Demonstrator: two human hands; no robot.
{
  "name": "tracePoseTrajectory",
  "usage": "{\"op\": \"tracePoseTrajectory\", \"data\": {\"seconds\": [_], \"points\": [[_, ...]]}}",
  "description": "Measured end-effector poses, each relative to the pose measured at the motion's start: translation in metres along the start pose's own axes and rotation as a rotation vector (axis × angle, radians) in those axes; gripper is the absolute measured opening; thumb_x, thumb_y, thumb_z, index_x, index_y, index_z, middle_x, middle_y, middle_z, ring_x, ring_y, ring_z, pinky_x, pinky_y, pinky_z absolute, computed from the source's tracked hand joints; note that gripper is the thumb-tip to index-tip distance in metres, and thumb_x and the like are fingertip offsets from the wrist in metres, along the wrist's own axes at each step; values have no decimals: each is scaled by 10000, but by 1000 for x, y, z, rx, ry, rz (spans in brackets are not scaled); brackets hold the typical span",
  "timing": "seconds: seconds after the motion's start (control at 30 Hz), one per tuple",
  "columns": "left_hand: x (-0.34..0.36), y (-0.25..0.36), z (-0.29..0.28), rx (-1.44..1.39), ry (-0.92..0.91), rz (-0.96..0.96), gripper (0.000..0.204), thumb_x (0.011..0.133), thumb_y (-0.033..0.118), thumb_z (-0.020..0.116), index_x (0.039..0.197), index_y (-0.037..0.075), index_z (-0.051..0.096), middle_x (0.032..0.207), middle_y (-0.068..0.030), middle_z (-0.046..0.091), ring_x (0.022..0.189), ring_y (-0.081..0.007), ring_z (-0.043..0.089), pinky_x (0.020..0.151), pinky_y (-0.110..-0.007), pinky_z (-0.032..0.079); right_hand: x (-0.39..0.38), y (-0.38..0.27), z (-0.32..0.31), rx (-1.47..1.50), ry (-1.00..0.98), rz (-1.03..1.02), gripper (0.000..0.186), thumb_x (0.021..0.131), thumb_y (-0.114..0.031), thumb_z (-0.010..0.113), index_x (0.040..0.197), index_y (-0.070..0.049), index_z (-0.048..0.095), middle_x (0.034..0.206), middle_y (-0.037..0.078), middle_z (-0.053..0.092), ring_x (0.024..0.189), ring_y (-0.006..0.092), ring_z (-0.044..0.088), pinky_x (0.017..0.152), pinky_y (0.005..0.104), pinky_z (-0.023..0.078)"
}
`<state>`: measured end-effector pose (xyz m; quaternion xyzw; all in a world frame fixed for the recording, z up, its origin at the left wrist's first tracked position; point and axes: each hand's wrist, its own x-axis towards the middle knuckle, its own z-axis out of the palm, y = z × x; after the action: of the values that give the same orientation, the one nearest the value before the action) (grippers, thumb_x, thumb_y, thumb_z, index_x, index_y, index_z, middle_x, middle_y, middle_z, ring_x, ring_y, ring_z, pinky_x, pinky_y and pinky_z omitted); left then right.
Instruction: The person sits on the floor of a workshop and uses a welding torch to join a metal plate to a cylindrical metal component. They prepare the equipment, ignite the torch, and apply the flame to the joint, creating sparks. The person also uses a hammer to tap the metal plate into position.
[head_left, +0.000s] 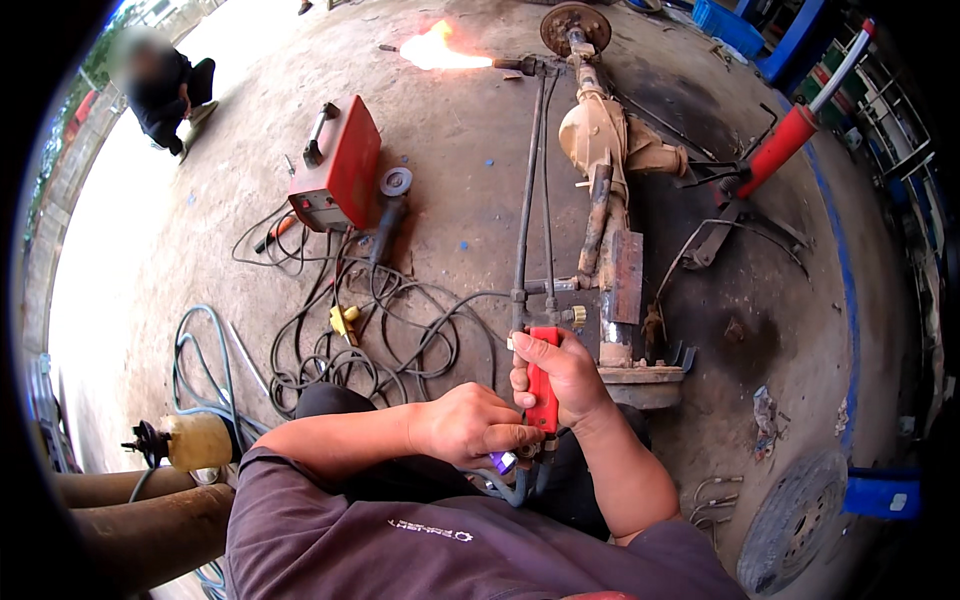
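My right hand [555, 375] is wrapped round the red handle [543, 398] of a cutting torch with long metal tubes [526, 210]. Its head [530, 66] points left at the far end, with a large bright flame [440, 55]. My left hand [470, 430] is closed at the base of the handle, with a small purple lighter [503, 461] in it; its fingertips are partly hidden. A rusty axle housing [590, 135] with a hub drum [575, 30] lies just right of the torch.
A crouching person [165, 95] is at upper left. A red welder [335, 170], an angle grinder [392, 215] and tangled cables lie left. A red jack [775, 155], blue bin [730, 25] and wheel [790, 530] are right. Gas cylinders [140, 535] lie at lower left.
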<state>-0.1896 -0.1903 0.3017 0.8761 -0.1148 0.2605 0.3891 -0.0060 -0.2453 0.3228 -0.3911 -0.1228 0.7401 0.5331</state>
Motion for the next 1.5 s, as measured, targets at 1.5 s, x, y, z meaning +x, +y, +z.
{"op": "tracePoseTrajectory", "data": {"seconds": [1.5], "points": [[4,-3,-8,111,57,112,396,829,293,817,1112,39,705,655,6,546,517,-195,566,473,-350,424,4,4,-3,-25,49,19,198,960,-220,709,911,-73,585,756,22,562,603,131,574,484,283,450]]}}
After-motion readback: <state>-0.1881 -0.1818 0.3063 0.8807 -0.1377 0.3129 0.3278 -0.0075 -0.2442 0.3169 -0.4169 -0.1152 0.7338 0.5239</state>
